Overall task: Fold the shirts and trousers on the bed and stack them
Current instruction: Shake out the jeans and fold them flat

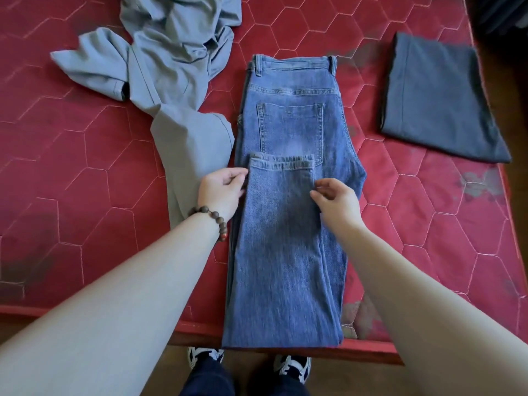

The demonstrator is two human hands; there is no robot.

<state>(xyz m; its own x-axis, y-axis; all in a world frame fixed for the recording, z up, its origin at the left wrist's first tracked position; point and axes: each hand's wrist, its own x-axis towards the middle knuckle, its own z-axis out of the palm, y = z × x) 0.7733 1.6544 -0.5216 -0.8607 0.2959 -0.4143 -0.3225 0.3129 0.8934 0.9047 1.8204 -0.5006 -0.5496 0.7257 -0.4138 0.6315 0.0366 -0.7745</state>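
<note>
While the dark folded garment (440, 101) is sitting done, both hands, left hand (221, 191) and right hand (335, 200), fingers loosely curled, gripping nothing, are mid-fold on the jeans (288, 224); the grey trousers (177, 81) are waiting crumpled.

- Left hand (221, 190): forearm comes in from lower left, bare, bead bracelet (213, 221) on the wrist. Fingers loosely curled, tips at the left edge of the folded-up leg of the jeans (285, 224); a firm pinch can't be confirmed.
- Right hand (335, 200): forearm comes in from lower right, bare. Thumb and forefinger bent toward each other over the leg's right edge, apparently pinching nothing.
- Both hands roughly level, either side of the leg hem.
</note>
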